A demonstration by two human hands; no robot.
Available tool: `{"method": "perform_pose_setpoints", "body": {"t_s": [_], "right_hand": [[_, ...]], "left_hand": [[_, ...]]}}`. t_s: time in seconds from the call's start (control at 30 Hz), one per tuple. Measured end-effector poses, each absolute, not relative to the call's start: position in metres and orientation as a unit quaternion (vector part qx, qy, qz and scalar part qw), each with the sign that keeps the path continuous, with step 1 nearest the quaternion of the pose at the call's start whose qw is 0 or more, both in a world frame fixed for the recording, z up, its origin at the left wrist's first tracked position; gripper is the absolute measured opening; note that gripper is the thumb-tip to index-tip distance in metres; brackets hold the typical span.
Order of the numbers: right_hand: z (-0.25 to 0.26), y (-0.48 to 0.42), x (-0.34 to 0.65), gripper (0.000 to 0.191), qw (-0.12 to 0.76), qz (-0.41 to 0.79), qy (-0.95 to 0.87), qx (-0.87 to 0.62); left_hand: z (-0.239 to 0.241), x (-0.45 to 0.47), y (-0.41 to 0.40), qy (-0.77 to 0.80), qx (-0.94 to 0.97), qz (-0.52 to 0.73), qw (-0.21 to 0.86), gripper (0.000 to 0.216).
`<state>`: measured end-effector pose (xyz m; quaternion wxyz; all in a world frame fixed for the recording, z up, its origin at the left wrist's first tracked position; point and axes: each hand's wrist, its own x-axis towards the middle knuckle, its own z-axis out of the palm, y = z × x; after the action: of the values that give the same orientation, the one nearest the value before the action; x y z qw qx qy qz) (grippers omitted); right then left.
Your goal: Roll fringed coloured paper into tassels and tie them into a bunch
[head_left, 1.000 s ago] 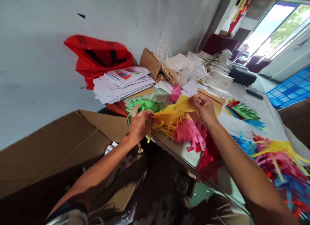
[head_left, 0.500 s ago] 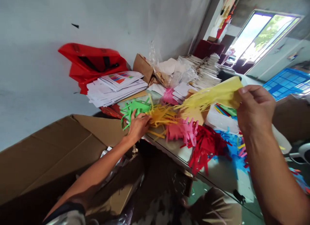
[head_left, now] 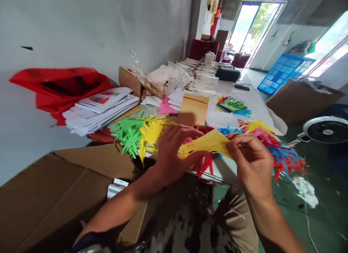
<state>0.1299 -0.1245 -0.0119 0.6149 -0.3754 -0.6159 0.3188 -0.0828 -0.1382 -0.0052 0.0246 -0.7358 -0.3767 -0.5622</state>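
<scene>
Both my hands hold one yellow cut-paper piece (head_left: 206,144) in front of me, above the table's near edge. My left hand (head_left: 174,155) pinches its left end, where small holes are cut. My right hand (head_left: 251,164) grips its right end with curled fingers. Just beyond lie heaps of fringed paper: green (head_left: 127,131), yellow (head_left: 152,131), red under the held piece, and a mixed red, blue and yellow heap (head_left: 277,147) to the right.
An open cardboard box (head_left: 67,187) stands at lower left. On the table (head_left: 255,104) are a stack of white printed sheets (head_left: 100,109), a red plastic bag (head_left: 54,86), a brown envelope (head_left: 193,107), clear bags and paper stacks. A fan (head_left: 326,129) and blue crate (head_left: 285,69) sit right.
My right hand brought the yellow piece back from high on the right to the middle. My left hand left the heap and took its other end. The view swung right.
</scene>
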Motion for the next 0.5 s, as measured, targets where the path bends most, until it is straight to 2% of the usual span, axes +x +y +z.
{"method": "perform_pose_setpoints", "body": {"t_s": [0.13,0.23,0.4,0.5], "right_hand": [[-0.019,-0.141,0.158,0.008,0.599,0.324,-0.620,-0.390],[-0.026,-0.148,0.187,0.011,0.570,0.354,-0.634,-0.385],[-0.038,-0.155,0.232,0.071,0.533,0.430,-0.654,-0.323],[-0.047,-0.162,0.248,0.080,0.399,0.499,-0.705,-0.307]], "left_hand": [[-0.008,-0.052,-0.141,-0.365,-0.747,-0.553,-0.044,0.018],[-0.005,-0.041,-0.147,-0.344,-0.773,-0.511,-0.152,0.016],[0.000,-0.024,-0.154,-0.275,-0.748,-0.370,-0.477,0.018],[-0.005,-0.010,-0.152,-0.238,-0.656,-0.284,-0.658,0.028]]}}
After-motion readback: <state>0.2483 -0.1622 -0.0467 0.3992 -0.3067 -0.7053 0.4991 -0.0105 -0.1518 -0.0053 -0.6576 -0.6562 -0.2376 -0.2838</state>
